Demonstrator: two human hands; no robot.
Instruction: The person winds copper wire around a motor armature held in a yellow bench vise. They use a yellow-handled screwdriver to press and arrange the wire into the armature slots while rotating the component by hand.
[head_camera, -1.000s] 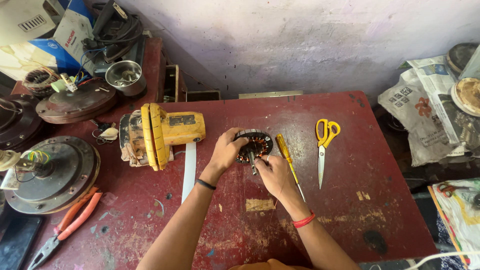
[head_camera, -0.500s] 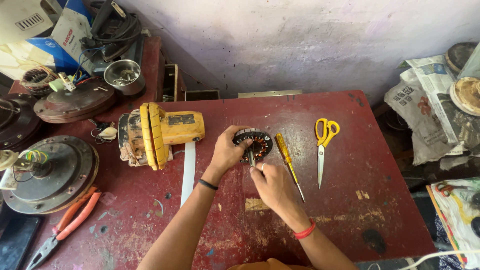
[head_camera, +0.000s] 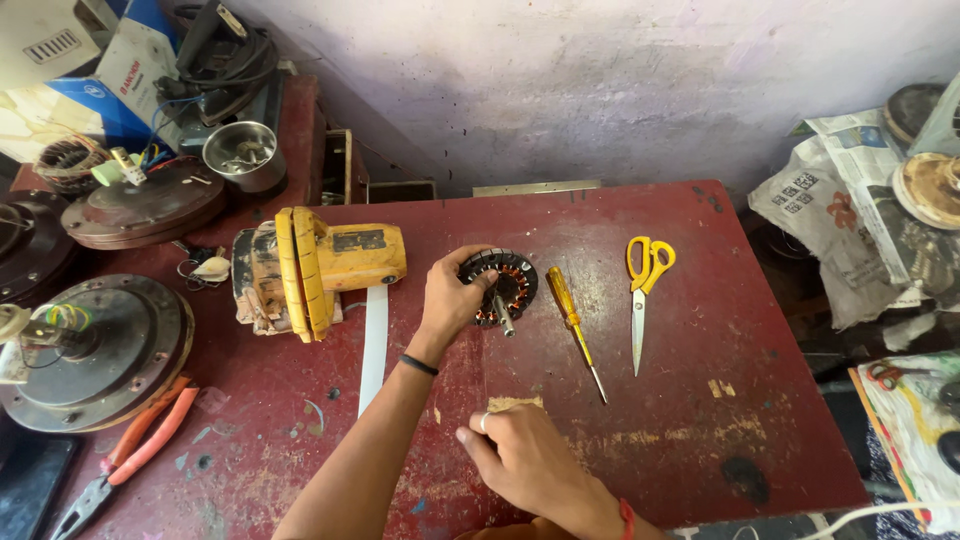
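Observation:
My left hand (head_camera: 452, 298) grips the left rim of a round black motor stator with copper windings (head_camera: 510, 283), which lies on the red table (head_camera: 700, 400) with its short metal shaft pointing toward me. My right hand (head_camera: 525, 462) is down at the near edge of the table, fingers curled on the surface next to a small tan scrap (head_camera: 515, 403); I cannot tell if it pinches anything. A yellow-handled screwdriver (head_camera: 573, 325) lies just right of the stator. Yellow-handled scissors (head_camera: 643, 295) lie further right.
A yellow power tool (head_camera: 320, 265) and a white strip (head_camera: 374, 345) lie left of the stator. Orange pliers (head_camera: 130, 455) and a round fan motor housing (head_camera: 90, 350) sit at the left edge. A steel bowl (head_camera: 240, 155) stands behind, crumpled newspaper (head_camera: 840, 220) at the right.
My right hand has drawn back from the stator toward me, down to the table's near edge. My left hand has stayed on the stator.

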